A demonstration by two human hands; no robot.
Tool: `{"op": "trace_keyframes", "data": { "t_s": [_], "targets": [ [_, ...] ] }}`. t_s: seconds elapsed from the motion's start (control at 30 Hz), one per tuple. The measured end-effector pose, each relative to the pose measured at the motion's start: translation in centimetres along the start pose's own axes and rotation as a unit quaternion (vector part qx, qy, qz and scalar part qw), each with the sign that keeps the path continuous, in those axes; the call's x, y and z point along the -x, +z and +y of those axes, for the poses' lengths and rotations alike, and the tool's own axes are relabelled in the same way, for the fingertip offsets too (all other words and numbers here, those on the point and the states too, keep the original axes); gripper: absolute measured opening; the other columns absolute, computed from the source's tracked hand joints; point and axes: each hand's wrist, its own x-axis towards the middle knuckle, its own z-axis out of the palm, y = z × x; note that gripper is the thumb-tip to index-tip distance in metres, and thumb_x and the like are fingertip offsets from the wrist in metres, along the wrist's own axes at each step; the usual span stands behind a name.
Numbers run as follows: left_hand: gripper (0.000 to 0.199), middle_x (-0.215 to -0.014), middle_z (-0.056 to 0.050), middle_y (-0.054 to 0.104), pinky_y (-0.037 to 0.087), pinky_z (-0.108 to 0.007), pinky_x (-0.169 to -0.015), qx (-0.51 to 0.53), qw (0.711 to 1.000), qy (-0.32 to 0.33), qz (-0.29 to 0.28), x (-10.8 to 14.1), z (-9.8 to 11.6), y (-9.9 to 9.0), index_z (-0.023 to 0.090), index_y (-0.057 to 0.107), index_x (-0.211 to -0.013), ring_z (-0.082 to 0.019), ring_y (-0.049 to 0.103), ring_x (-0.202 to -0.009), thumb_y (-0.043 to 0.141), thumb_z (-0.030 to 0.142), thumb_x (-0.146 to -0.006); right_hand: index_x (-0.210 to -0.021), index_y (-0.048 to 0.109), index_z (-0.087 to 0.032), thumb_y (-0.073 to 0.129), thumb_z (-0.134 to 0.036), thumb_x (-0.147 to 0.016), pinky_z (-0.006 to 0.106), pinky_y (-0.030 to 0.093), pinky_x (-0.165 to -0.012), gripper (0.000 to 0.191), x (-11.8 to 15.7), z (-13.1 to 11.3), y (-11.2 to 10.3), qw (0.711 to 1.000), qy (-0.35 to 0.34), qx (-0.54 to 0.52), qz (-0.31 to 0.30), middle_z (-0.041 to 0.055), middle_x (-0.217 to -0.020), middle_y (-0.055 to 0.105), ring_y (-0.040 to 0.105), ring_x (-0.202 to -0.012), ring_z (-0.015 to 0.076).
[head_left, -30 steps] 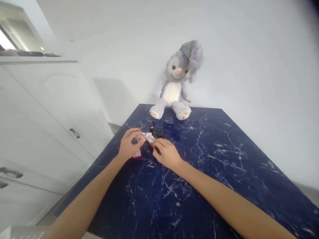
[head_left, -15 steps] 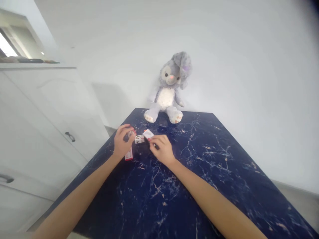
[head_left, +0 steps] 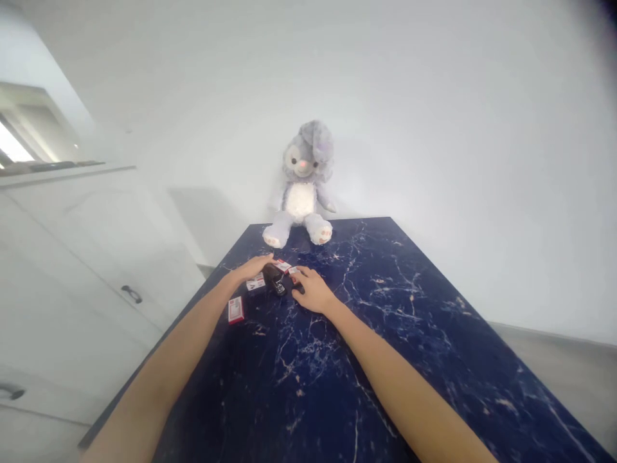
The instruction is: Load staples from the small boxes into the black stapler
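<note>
My left hand (head_left: 255, 267) stretches over the table with its fingers extended and nothing gripped. Its fingertips reach a small red-and-white box (head_left: 283, 265). My right hand (head_left: 312, 290) has its thumb apart from its fingers, and the fingertips rest at another small red-and-white box (head_left: 294, 272), partly hidden by them. Between the hands lies a dark object (head_left: 277, 283) with a silvery marking, its kind unclear. A white box (head_left: 256, 281) with dark and red print sits below my left hand. Nearer to me is a red-edged white box (head_left: 236, 310), lying flat.
A grey-lilac plush toy (head_left: 301, 196) sits at the far end of the dark blue marbled table (head_left: 308, 386), against the pale wall. White cabinets (head_left: 87, 270) with dark handles stand along the left side.
My left hand has opened and extended flat toward the far boxes. My right hand's thumb and fingers have spread. The dark object between the hands now shows, and the whole view has shifted.
</note>
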Motion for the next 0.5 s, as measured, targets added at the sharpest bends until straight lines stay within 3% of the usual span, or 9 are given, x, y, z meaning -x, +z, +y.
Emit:
{"op": "trace_keyframes", "data": {
  "t_s": [0.1, 0.3, 0.4, 0.5],
  "targets": [
    [0.055, -0.118, -0.006, 0.073, 0.04, -0.042, -0.11, -0.002, 1.0, 0.011, -0.001, 2.1, -0.8, 0.5, 0.021, 0.075, -0.111, -0.026, 0.062, -0.114, 0.033, 0.054, -0.097, -0.122, 0.067, -0.021, 0.068, -0.032, -0.084, 0.043, 0.039, -0.104, 0.04, 0.2, -0.3, 0.0, 0.999, -0.033, -0.001, -0.021, 0.013, -0.136, 0.06, 0.055, -0.116, 0.0275],
    [0.054, -0.132, -0.008, 0.066, 0.034, -0.043, -0.116, 0.014, 0.999, 0.016, 0.041, 5.4, -0.9, 2.3, 0.021, 0.069, -0.12, -0.024, 0.056, -0.126, 0.027, 0.048, -0.1, -0.103, 0.072, -0.019, 0.066, -0.03, -0.087, 0.04, 0.038, -0.105, 0.02, 0.3, -0.8, -0.2, 0.996, -0.079, 0.0, -0.042, 0.0113, -0.127, 0.066, 0.058, -0.116, 0.0242],
    [0.052, -0.143, -0.009, 0.059, 0.023, -0.049, -0.122, 0.021, 0.998, 0.026, 0.048, 4.7, -0.4, 2.1, 0.022, 0.065, -0.129, -0.026, 0.047, -0.138, 0.034, 0.049, -0.098, -0.102, 0.072, -0.018, 0.065, -0.028, -0.088, 0.038, 0.038, -0.104, 0.018, 0.5, -1.2, -0.5, 0.995, -0.094, 0.009, -0.043, 0.0107, -0.121, 0.069, 0.06, -0.113, 0.0222],
    [0.05, -0.139, -0.011, 0.063, 0.029, -0.047, -0.12, 0.039, 0.998, 0.056, 0.013, 2.7, 0.7, 1.8, 0.02, 0.069, -0.126, -0.026, 0.051, -0.135, 0.043, 0.046, -0.092, -0.104, 0.071, -0.017, 0.065, -0.032, -0.09, 0.038, 0.039, -0.102, 0.021, 0.8, -1.5, -0.7, 0.995, -0.09, 0.023, -0.038, 0.0124, -0.125, 0.067, 0.061, -0.111, 0.0222]
  ]
}}
